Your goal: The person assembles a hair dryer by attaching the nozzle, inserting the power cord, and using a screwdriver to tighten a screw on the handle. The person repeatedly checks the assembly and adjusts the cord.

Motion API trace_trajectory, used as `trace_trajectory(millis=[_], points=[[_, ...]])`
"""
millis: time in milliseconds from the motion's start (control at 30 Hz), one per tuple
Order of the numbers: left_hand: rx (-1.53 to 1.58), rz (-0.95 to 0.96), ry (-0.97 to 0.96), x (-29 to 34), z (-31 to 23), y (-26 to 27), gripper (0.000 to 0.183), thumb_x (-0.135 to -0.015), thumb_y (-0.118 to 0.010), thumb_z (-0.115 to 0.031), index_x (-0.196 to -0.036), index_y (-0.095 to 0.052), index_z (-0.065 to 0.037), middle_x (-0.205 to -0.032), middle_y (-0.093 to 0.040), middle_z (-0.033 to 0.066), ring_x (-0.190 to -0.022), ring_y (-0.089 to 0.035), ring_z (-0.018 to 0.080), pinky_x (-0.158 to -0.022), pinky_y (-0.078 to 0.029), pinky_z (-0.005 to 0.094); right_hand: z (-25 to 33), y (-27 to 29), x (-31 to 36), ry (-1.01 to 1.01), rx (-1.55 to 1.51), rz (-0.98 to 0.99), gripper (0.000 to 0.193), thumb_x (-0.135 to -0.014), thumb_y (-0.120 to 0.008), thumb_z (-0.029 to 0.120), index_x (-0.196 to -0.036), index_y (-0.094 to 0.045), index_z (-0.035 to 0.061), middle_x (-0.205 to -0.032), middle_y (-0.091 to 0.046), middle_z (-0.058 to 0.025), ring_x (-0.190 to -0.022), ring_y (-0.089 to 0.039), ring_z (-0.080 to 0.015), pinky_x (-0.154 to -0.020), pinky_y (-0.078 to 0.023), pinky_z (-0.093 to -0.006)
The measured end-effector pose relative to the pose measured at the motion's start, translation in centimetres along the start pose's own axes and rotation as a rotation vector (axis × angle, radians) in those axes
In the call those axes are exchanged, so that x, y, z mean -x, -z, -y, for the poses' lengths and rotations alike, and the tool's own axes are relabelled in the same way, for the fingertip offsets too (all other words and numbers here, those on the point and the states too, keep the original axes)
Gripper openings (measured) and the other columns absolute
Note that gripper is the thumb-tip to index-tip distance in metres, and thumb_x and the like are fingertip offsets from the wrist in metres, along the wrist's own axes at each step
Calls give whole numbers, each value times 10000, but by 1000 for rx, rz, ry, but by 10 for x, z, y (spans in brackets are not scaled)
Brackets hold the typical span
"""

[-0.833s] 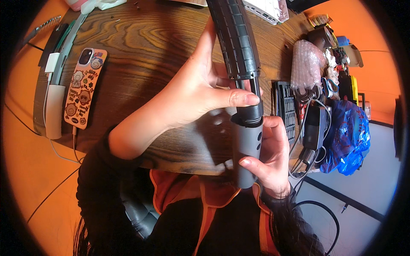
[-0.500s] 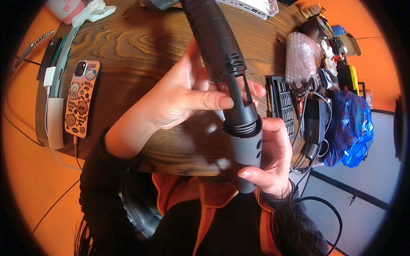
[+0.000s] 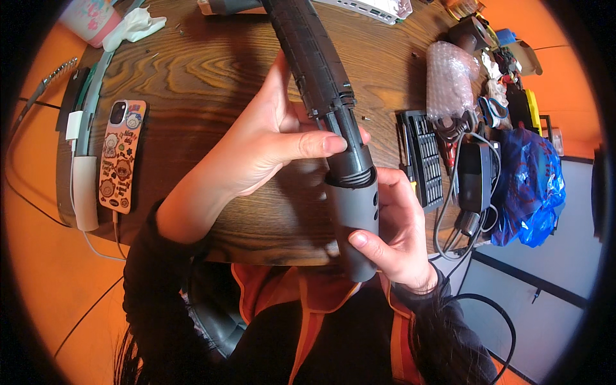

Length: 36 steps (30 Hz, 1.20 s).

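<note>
Leftmost on my remote feed, a phone in a patterned peach case [image 3: 123, 157] lies on the wooden tabletop [image 3: 186, 70]. Next, I see the left hand [image 3: 273, 144] holding a ribbed black body [image 3: 312, 61] near its lower end, most fingers hidden behind, the thumb against a black neck [image 3: 354, 160]. The neck's ridged end sits at the mouth of a grey sleeve [image 3: 353, 212], tilted over the tabletop's near edge and gripped in the fingers of the right hand [image 3: 401, 244]. Farther right, I have a black bit rack [image 3: 428, 157], a bubble-wrapped bundle [image 3: 449, 83] and a blue plastic bag [image 3: 529, 189]
</note>
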<state>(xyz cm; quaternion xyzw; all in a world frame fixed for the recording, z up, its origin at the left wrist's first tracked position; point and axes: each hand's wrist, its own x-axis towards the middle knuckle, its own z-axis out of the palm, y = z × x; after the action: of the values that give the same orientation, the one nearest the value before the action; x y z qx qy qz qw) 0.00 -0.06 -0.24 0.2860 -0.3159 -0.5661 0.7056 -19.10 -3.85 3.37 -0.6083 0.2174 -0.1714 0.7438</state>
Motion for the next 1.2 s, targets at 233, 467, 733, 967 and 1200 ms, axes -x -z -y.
trace_trajectory(millis=[233,467,733,967,1200], points=[[-109,-46,-52,-4,3,2,898,-708,-695,-17,-1376,-105,-123,-997,-494,88,-906,-613,290,-806,-510,399,-6,4,-2,-58,0,-17,509,-824,-611,62,-1240,-326,-11,-1060,-533,-88,-999,-505,-139,-872,-385,-285],[-229,-88,35,-1,0,4,986,-696,-694,29,-1403,-33,-157,-1077,-496,111,-903,-618,282,-798,-513,403,-15,6,-2,-115,170,-70,514,-897,-492,196,-1313,-270,-9,-1095,-521,-151,-927,-559,-188,-802,-467,-311],[-218,-15,-40,0,3,2,1028,-688,-678,79,-1402,17,-172,-1092,-487,115,-961,-602,308,-803,-513,411,-21,12,-2,-29,348,-73,540,-913,-457,202,-1356,-220,6,-1113,-515,-153,-925,-552,-179,-801,-462,-306],[-232,7,-38,2,7,2,1014,-704,-642,111,-1402,38,-170,-1102,-518,143,-1003,-586,290,-846,-500,414,-12,4,-13,-115,-6,-70,471,-904,-440,283,-1268,-268,37,-1018,-545,-167,-848,-578,-190,-703,-484,-290],[-240,-16,1,4,6,3,1015,-707,-632,122,-1406,42,-171,-1174,-498,175,-1074,-545,276,-874,-487,408,-6,-5,-32,-130,-8,-160,357,-937,-372,250,-1232,-304,61,-931,-580,-156,-736,-599,-166,-628,-495,-256]])
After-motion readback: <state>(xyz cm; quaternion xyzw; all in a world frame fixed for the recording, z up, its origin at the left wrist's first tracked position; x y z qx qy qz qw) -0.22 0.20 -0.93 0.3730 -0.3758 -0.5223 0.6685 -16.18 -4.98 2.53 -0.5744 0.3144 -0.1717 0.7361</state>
